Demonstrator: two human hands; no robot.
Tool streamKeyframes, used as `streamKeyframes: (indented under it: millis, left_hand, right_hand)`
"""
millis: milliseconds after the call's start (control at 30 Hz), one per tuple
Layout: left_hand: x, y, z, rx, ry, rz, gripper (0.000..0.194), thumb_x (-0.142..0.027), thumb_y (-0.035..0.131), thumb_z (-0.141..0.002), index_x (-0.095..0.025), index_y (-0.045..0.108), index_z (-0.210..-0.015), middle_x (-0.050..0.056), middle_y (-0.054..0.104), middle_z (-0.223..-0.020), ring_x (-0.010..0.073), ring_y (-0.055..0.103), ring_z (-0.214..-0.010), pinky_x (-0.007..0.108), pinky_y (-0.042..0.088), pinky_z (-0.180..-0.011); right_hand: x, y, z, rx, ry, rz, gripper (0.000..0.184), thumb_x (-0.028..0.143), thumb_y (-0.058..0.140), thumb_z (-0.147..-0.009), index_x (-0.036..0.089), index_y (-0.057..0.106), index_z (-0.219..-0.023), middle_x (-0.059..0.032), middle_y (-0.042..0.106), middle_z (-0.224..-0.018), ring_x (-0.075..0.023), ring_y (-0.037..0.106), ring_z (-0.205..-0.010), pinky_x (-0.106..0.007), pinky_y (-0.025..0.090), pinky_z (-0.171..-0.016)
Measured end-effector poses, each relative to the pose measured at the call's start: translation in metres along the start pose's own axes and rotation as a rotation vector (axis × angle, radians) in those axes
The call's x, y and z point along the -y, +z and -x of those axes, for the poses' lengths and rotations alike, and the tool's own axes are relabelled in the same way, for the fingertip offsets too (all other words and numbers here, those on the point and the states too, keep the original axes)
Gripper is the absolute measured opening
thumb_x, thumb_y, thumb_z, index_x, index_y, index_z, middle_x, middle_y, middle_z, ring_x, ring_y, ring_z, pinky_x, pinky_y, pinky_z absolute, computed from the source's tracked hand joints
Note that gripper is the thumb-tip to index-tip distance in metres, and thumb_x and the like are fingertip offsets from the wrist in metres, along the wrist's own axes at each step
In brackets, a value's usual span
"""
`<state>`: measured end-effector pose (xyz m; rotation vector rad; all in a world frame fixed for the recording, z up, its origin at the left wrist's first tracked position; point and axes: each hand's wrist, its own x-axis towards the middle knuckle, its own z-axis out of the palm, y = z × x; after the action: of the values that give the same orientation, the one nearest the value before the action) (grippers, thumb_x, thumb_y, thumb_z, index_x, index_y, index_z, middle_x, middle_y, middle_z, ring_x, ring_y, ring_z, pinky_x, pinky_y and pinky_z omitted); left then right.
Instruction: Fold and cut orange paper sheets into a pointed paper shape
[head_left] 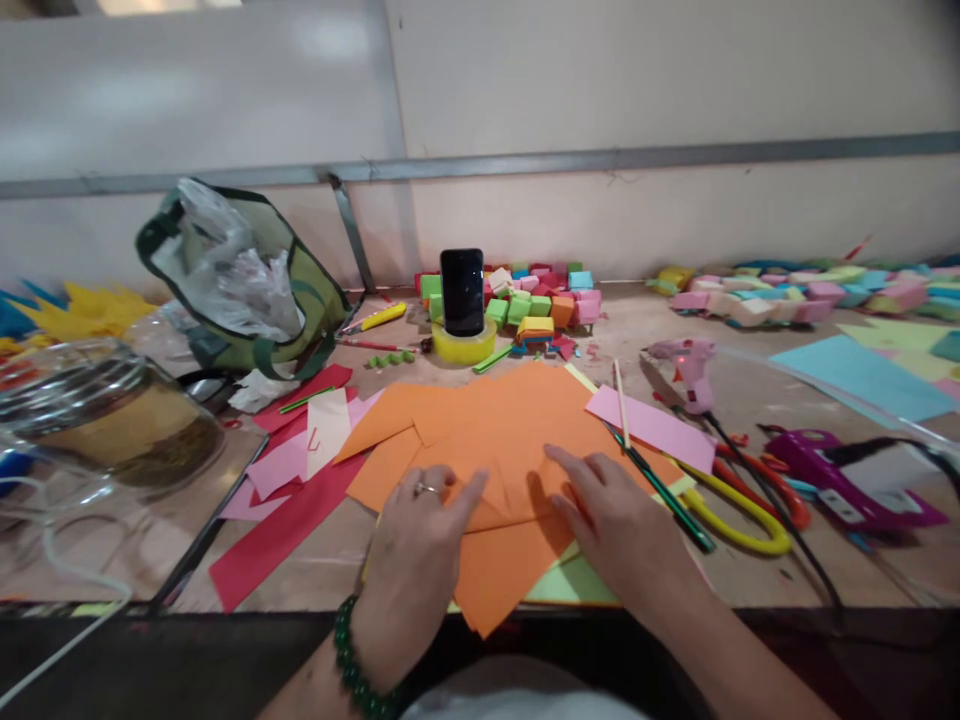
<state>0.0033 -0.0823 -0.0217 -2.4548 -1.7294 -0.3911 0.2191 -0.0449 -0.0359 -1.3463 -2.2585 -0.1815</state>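
Note:
Several overlapping sheets of orange paper (487, 420) lie in front of me, some with creases and angled corners. My left hand (420, 550), with a ring and a green bead bracelet (356, 655), rests on their left part, thumb apart from the bent fingers. On the right part my right hand (619, 520) lies with its fingers stretched out and touching the orange paper. Neither hand grips anything that I can see. Pale green paper (574, 583) shows beneath the orange sheets near the table's front edge.
Scissors with yellow handles (739, 525), a green pen (675, 505) and a pink glue gun (690, 370) lie to the right. A phone (462, 292) stands in a yellow tape roll (465, 345) before small paper boxes. At left are a glass jar (127, 440) and a green bag (315, 310).

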Motion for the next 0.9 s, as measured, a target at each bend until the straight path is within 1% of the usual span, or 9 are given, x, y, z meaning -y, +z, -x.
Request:
streamKeyframes:
  millis: [100,200,400,533,633,700,767,833,900]
  left_hand:
    - [-0.008,-0.007,0.0,0.15,0.184,0.083,0.047,-0.002,0.05,-0.079,-0.026,0.058,-0.118,0.007,0.061,-0.095,0.0216,0.053,-0.081,0.035,0.044,-0.07]
    - [-0.011,-0.012,0.001,0.207,0.17,0.099,0.042,-0.004,0.05,-0.079,-0.026,0.061,-0.113,0.006,0.062,-0.097,0.023,0.053,-0.081,0.038,0.043,-0.07]
    - [0.009,-0.019,0.019,0.187,0.069,0.1,0.045,0.0,0.047,-0.076,-0.028,0.067,-0.106,0.007,0.065,-0.1,0.0247,0.055,-0.084,0.041,0.043,-0.072]
    - [0.025,-0.025,0.029,0.153,0.012,0.133,0.041,-0.002,0.045,-0.079,-0.027,0.07,-0.099,0.008,0.066,-0.104,0.0247,0.058,-0.088,0.041,0.044,-0.076]
    - [0.03,-0.028,0.027,0.135,-0.091,0.236,0.033,-0.009,0.042,-0.086,-0.024,0.071,-0.093,0.006,0.067,-0.101,0.022,0.06,-0.088,0.039,0.046,-0.079]
    - [0.029,-0.025,0.023,0.061,-0.178,0.275,0.032,-0.015,0.04,-0.09,-0.021,0.067,-0.104,0.008,0.068,-0.101,0.0211,0.062,-0.087,0.037,0.048,-0.078]
    - [0.026,-0.017,0.018,-0.054,-0.225,0.265,0.037,-0.027,0.04,-0.092,-0.017,0.056,-0.124,0.012,0.068,-0.104,0.0226,0.064,-0.089,0.036,0.05,-0.076]
    - [0.025,-0.004,0.012,-0.086,-0.205,0.264,0.048,-0.037,0.048,-0.088,-0.016,0.049,-0.131,0.013,0.069,-0.103,0.0237,0.065,-0.089,0.032,0.052,-0.07]
    - [0.024,0.01,0.005,-0.103,-0.17,0.28,0.058,-0.033,0.058,-0.08,-0.016,0.047,-0.134,0.014,0.068,-0.108,0.0251,0.065,-0.094,0.032,0.053,-0.072]
  right_hand:
    - [0.007,-0.003,-0.004,0.025,-0.268,-0.014,0.028,0.008,0.047,-0.086,0.019,0.068,-0.1,-0.009,0.063,-0.085,-0.0202,0.055,-0.074,-0.031,0.047,-0.064]
    - [0.003,-0.005,-0.003,0.121,-0.406,-0.087,0.023,0.008,0.049,-0.087,0.018,0.069,-0.093,-0.0064,0.063,-0.078,-0.0188,0.052,-0.071,-0.03,0.045,-0.061]
    - [-0.027,-0.018,0.012,0.138,-0.299,-0.11,0.038,0.0,0.043,-0.083,0.022,0.071,-0.096,-0.007,0.068,-0.09,-0.0177,0.056,-0.077,-0.03,0.049,-0.067]
    - [-0.029,-0.023,0.017,0.144,-0.244,-0.114,0.041,0.0,0.041,-0.082,0.023,0.071,-0.098,-0.0074,0.068,-0.093,-0.0188,0.057,-0.08,-0.03,0.052,-0.066]
    - [-0.025,-0.023,0.017,0.138,-0.21,-0.112,0.039,0.0,0.042,-0.082,0.021,0.071,-0.097,-0.0076,0.068,-0.095,-0.0198,0.058,-0.084,-0.03,0.054,-0.067]
    - [-0.023,-0.024,0.019,0.135,-0.2,-0.12,0.038,0.0,0.043,-0.081,0.022,0.07,-0.096,-0.0073,0.068,-0.094,-0.02,0.058,-0.084,-0.029,0.054,-0.066]
    - [-0.023,-0.022,0.022,0.14,-0.196,-0.14,0.035,0.002,0.045,-0.082,0.023,0.07,-0.094,-0.0063,0.068,-0.091,-0.019,0.058,-0.081,-0.028,0.053,-0.065]
    - [-0.025,-0.018,0.025,0.136,-0.188,-0.151,0.031,0.003,0.048,-0.082,0.024,0.068,-0.092,-0.0052,0.067,-0.09,-0.0184,0.058,-0.08,-0.028,0.052,-0.066]
    - [-0.029,-0.012,0.026,0.11,-0.186,-0.143,0.031,0.004,0.049,-0.082,0.026,0.067,-0.093,-0.0045,0.067,-0.09,-0.0182,0.058,-0.08,-0.027,0.052,-0.067]
